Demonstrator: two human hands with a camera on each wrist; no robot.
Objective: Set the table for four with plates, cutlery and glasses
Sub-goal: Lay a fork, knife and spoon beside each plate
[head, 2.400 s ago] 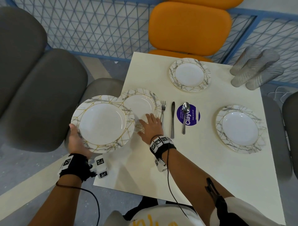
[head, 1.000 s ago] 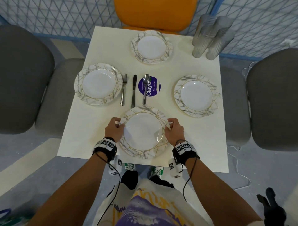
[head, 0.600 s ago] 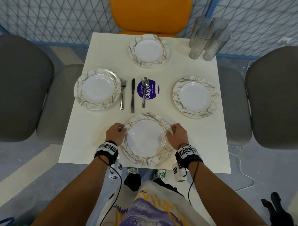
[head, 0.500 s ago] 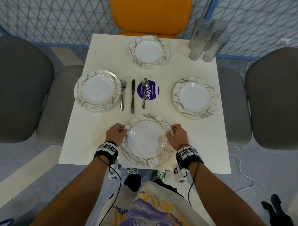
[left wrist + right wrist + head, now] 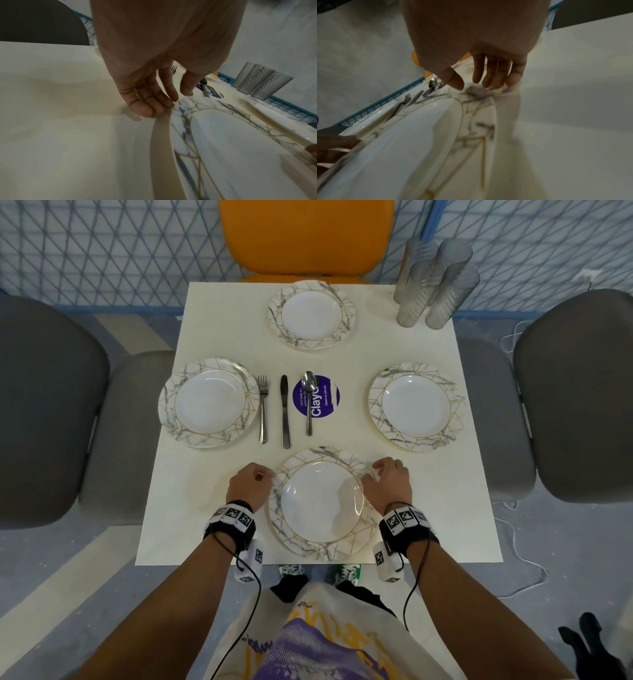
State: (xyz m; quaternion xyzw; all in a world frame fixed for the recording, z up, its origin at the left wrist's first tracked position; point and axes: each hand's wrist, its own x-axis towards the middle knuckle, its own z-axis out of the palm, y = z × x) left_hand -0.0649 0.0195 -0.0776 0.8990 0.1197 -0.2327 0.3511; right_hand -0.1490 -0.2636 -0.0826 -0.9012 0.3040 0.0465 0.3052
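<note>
Four marble-patterned plates lie on the white table [image 5: 205,508]: a near plate [image 5: 322,501], a left plate [image 5: 209,402], a far plate [image 5: 311,314] and a right plate [image 5: 416,405]. My left hand [image 5: 251,484] and right hand [image 5: 387,481] flank the near plate. In the wrist views the fingertips of my left hand [image 5: 171,102] and right hand [image 5: 477,86] touch the rim of the near plate [image 5: 231,142] [image 5: 419,135], thumbs lifted off it. A fork [image 5: 263,409], knife [image 5: 285,412] and spoon [image 5: 309,402] lie side by side at the table's centre.
Several textured glasses [image 5: 431,285] stand clustered at the far right corner. A purple round sticker [image 5: 325,398] sits under the spoon. Grey chairs [image 5: 51,405] [image 5: 579,395] stand left and right, an orange chair [image 5: 308,234] at the far side, before a blue mesh fence.
The plate my left hand carried at the left side now lies at the near edge between both hands. Over the last second it slid slightly toward me, and my thumbs came off the rim.
</note>
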